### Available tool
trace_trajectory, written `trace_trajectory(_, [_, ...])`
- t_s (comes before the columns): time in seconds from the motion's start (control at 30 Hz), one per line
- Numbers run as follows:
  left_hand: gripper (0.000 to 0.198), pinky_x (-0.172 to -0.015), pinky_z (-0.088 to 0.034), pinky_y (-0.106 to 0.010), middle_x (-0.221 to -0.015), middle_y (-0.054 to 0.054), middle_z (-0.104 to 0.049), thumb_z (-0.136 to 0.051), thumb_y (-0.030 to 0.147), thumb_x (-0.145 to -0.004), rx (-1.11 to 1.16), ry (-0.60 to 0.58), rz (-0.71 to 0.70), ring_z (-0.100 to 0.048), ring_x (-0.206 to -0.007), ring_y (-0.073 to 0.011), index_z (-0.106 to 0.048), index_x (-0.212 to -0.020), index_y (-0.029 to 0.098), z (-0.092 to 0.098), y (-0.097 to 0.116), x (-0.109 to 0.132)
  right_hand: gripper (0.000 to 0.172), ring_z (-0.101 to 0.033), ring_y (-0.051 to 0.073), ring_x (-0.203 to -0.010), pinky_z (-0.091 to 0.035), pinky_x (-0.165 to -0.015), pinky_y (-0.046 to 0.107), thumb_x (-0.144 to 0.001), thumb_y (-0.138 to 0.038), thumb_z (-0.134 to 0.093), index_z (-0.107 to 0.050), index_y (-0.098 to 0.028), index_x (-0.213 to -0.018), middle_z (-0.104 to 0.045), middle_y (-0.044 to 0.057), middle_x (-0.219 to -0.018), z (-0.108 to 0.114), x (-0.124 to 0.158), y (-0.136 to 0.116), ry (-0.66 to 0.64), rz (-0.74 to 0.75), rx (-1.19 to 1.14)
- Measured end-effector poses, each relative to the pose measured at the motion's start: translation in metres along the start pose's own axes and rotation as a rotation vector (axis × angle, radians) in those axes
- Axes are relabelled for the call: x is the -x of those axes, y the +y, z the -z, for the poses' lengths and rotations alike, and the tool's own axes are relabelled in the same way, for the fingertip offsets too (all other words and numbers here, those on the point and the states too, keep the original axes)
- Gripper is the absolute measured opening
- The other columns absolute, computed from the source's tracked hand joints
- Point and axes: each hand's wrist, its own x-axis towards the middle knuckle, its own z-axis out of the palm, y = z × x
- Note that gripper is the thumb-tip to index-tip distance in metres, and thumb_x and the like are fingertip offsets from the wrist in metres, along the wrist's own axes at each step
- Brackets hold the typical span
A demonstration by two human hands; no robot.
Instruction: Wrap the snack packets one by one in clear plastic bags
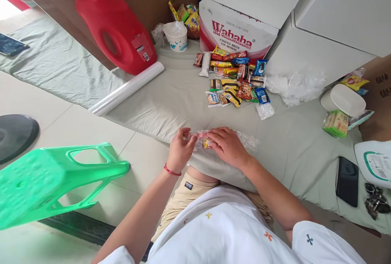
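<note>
In front of my lap a snack packet (207, 143) with red and yellow print lies in clear bubble wrap (248, 140). My left hand (182, 148) pinches the wrap at the bundle's left end, thumb against the fingers. From the right, my right hand (228, 146) closes its fingers over the bundle and covers part of it. The loose tail of the wrap sticks out beyond the right hand. Just ahead, several small wrapped snacks (233, 85) lie in rough rows; one white bundle (205, 64) stands out at their left.
Behind the snacks is a Wahaha carton (238, 31). More bubble wrap (297, 86) is heaped right of them. A paper cup (176, 38), red jug (122, 27) and plastic roll (128, 89) lie left. A phone (347, 181) and keys (377, 201) lie right; a green stool (61, 178) stands left.
</note>
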Motion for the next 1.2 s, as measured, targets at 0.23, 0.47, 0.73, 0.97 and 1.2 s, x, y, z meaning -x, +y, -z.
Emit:
trace_trajectory(0.23, [0.031, -0.058, -0.028, -0.029, -0.056, 0.001, -0.048, -0.049, 0.040, -0.089, -0.272, -0.163, -0.052, -0.038, -0.056, -0.0141, -0.047, -0.064, 0.022, -0.006, 0.019, -0.002, 0.036, -0.059, 0.026, -0.118, -0.052, -0.105, 0.046, -0.101, -0.018, -0.057, -0.066, -0.026, -0.135, -0.070, 0.006, -0.132, 0.005, 0.012, 0.008, 0.063, -0.024, -0.129])
trace_trajectory(0.47, [0.033, -0.055, -0.033, -0.024, -0.065, 0.003, -0.053, -0.058, 0.053, -0.085, 0.196, -0.321, -0.012, -0.043, -0.058, -0.0123, -0.057, -0.081, 0.020, -0.025, 0.033, 0.006, 0.032, -0.061, 0.026, -0.119, -0.055, -0.103, 0.047, -0.099, -0.029, -0.065, -0.067, -0.025, -0.131, -0.070, 0.010, -0.129, 0.023, 0.041, 0.035, 0.242, -0.103, -0.186])
trace_trajectory(0.73, [0.011, -0.061, -0.032, -0.026, -0.057, 0.005, -0.048, -0.064, 0.020, -0.073, -0.269, 0.040, -0.170, -0.044, -0.057, -0.0135, -0.054, -0.071, 0.022, -0.030, 0.037, 0.017, 0.030, -0.064, 0.024, -0.115, -0.055, -0.102, 0.046, -0.100, -0.016, -0.056, -0.071, -0.026, -0.124, -0.073, 0.007, -0.123, 0.033, 0.049, 0.010, 0.357, -0.052, -0.120])
trace_trajectory(0.97, [0.037, -0.056, -0.028, -0.026, -0.053, 0.006, -0.039, -0.058, 0.044, -0.088, -0.147, 0.016, -0.080, -0.035, -0.054, -0.0118, -0.045, -0.062, 0.022, -0.026, 0.021, 0.003, 0.037, -0.058, 0.026, -0.129, -0.046, -0.115, 0.044, -0.107, -0.028, -0.047, -0.065, -0.016, -0.138, -0.067, 0.010, -0.141, -0.002, 0.029, -0.009, 0.099, -0.045, 0.003])
trace_trajectory(1.2, [0.042, -0.052, -0.024, -0.025, -0.052, 0.007, -0.035, -0.060, 0.050, -0.085, -0.041, 0.016, 0.003, -0.030, -0.053, -0.0096, -0.041, -0.061, 0.022, -0.025, 0.009, -0.006, 0.042, -0.055, 0.032, -0.131, -0.043, -0.109, 0.054, -0.108, -0.038, -0.045, -0.061, -0.023, -0.143, -0.060, 0.010, -0.150, 0.000, 0.029, 0.002, 0.028, -0.244, 0.139])
